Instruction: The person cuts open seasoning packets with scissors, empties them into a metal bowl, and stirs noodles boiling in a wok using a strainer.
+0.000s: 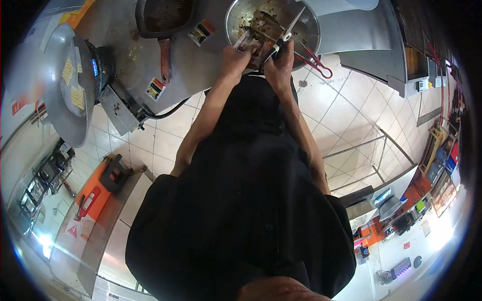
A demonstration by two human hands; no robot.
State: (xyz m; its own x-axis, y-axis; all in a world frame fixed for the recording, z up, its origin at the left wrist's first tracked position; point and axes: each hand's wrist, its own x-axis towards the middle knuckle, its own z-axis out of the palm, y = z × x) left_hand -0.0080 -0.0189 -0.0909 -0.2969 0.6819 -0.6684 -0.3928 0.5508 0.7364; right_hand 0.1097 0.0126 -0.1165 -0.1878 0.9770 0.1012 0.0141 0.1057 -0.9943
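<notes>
A metal bowl (316,31) with bits of chopped food inside stands at the top centre. Over its near rim, my right hand (280,62) is closed on black-handled scissors (287,36), whose blades are apart and point up and right. Close beside it on the left, my left hand (238,62) is closed on a piece of food or clear wrap, too small to tell which. Red-handled tongs (315,62) lean in the bowl, their handles sticking out past the rim on the right.
A square black pan (164,15) with a brown handle lies left of the bowl. Two small packets (202,32) rest on the metal table (120,30). At the far left, a scale carries a large metal bowl (55,108) with noodle blocks. A metal counter (351,37) stands right.
</notes>
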